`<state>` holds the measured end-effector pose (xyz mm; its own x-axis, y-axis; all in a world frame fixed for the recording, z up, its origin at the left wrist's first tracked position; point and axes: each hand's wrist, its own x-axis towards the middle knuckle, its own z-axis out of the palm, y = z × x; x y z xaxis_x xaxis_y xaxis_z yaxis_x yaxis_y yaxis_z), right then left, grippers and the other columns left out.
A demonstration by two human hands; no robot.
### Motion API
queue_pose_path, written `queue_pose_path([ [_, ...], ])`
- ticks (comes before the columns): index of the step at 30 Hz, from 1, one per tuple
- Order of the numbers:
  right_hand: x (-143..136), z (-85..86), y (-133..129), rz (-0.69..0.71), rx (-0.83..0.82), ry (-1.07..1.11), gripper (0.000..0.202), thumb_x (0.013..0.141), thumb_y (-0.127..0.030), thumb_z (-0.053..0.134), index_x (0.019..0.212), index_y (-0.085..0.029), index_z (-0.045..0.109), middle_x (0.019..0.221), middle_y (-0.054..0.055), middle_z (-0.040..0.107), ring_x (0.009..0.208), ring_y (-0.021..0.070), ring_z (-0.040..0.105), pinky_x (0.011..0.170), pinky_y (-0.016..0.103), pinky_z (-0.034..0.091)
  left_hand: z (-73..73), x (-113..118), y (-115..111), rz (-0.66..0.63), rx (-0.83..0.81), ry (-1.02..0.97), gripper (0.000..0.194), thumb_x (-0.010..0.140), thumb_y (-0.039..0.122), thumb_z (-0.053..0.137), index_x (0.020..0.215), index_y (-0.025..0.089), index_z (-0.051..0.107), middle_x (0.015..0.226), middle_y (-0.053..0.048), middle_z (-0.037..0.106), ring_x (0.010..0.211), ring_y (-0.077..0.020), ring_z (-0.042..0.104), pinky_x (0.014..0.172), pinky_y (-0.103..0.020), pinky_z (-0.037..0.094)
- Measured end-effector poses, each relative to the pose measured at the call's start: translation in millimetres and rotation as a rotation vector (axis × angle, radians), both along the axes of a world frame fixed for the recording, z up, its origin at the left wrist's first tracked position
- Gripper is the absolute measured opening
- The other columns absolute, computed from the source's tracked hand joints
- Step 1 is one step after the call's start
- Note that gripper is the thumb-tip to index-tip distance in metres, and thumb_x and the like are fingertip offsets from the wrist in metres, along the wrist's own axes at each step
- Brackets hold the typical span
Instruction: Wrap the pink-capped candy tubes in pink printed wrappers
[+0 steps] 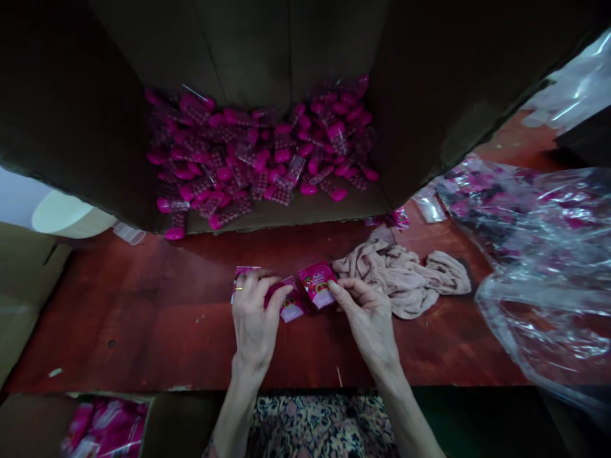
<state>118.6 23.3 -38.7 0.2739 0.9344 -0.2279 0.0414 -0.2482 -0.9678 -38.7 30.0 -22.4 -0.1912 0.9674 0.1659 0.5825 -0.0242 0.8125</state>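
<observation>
A right hand (pixel 371 315) pinches a pink card (pixel 315 281), likely light, bendable and best held by its edge, the left hand (pixel 254 316) curled, its grip unclear.

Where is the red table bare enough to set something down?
The red table looks largely bare left of the left hand, below the carton; a smaller patch lies between right hand, cloth and plastic bag. It's crowded around the pink packets at both hands.

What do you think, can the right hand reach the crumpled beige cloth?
Probably yes: the cloth lies beside the right hand, nothing visibly between, though that hand holds a pink printed card.
</observation>
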Motion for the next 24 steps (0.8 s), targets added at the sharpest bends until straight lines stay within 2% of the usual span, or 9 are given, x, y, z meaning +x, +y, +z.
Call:
queue_pose_path([
  [2,-4,4.2,-2,0.014,-0.001,0.066,0.02,0.071,-0.038,0.066,0.069,-0.018,0.064,0.058,-0.002,0.058,0.053,0.0119,0.049,0.051,0.023,0.038,2.0,5,-1,-0.022,-0.166,-0.4,0.023,0.071,0.031,0.066,0.092,0.02,0.068,0.088,-0.006,0.068,0.083,-0.0206,0.06,0.076,-0.035,0.046],
  [4,-8,8.2,-5,0.056,0.011,0.098,0.018,0.072,-0.036,0.066,0.069,-0.018,0.064,0.059,-0.002,0.059,0.055,0.0118,0.05,0.053,0.023,0.039,2.2,15,-3,-0.045,-0.321,-0.782,0.026,0.068,0.029,0.069,0.092,0.019,0.069,0.084,-0.005,0.07,0.075,-0.0162,0.062,0.071,-0.029,0.048],
  [7,-13,14.7,-8,0.125,0.038,0.112,0.016,0.075,-0.034,0.063,0.071,-0.019,0.065,0.063,-0.001,0.061,0.059,0.0125,0.053,0.057,0.023,0.041,0.8,30,-3,0.04,-0.377,-1.077,0.014,0.063,0.023,0.073,0.076,0.017,0.072,0.072,-0.001,0.071,0.065,-0.0101,0.06,0.067,-0.022,0.048],
  [10,-16,20.6,-8,0.181,0.05,0.134,0.015,0.07,-0.033,0.067,0.075,-0.019,0.068,0.068,0.0,0.065,0.063,0.0141,0.057,0.059,0.024,0.044,1.4,34,-2,0.159,-0.359,-1.149,0.012,0.058,0.02,0.076,0.068,0.016,0.072,0.065,0.0,0.07,0.058,-0.0073,0.058,0.06,-0.018,0.047],
  [13,-22,22.9,-9,0.204,0.035,0.138,0.012,0.066,-0.029,0.071,0.071,-0.019,0.069,0.066,0.0,0.066,0.062,0.0155,0.058,0.06,0.025,0.046,5.5,32,-1,0.222,-0.341,-1.147,0.013,0.053,0.019,0.078,0.063,0.015,0.071,0.058,0.001,0.067,0.053,-0.0066,0.056,0.054,-0.016,0.045],
  [17,-33,20.2,-10,0.197,0.046,0.151,0.017,0.076,-0.033,0.062,0.066,-0.02,0.066,0.061,-0.002,0.063,0.06,0.0153,0.057,0.058,0.026,0.045,10.4,27,0,0.286,-0.335,-1.192,0.017,0.047,0.019,0.081,0.059,0.015,0.069,0.055,0.001,0.066,0.052,-0.0085,0.057,0.054,-0.019,0.047],
  [21,-39,22.0,-8,0.289,0.1,0.021,0.027,0.082,-0.035,0.053,0.06,-0.022,0.061,0.057,-0.002,0.057,0.056,0.0158,0.052,0.054,0.027,0.039,9.3,19,-1,0.302,-0.369,-1.254,0.02,0.045,0.02,0.083,0.055,0.014,0.067,0.049,0.002,0.063,0.045,-0.0074,0.053,0.045,-0.017,0.043],
  [24,-39,29.6,-3,0.371,0.158,-0.079,0.031,0.085,-0.034,0.048,0.058,-0.023,0.057,0.056,-0.002,0.055,0.054,0.0157,0.051,0.054,0.027,0.037,7.7,10,0,0.28,-0.379,-1.304,0.022,0.046,0.02,0.083,0.058,0.013,0.067,0.053,0.001,0.064,0.048,-0.0078,0.055,0.05,-0.018,0.046],
])
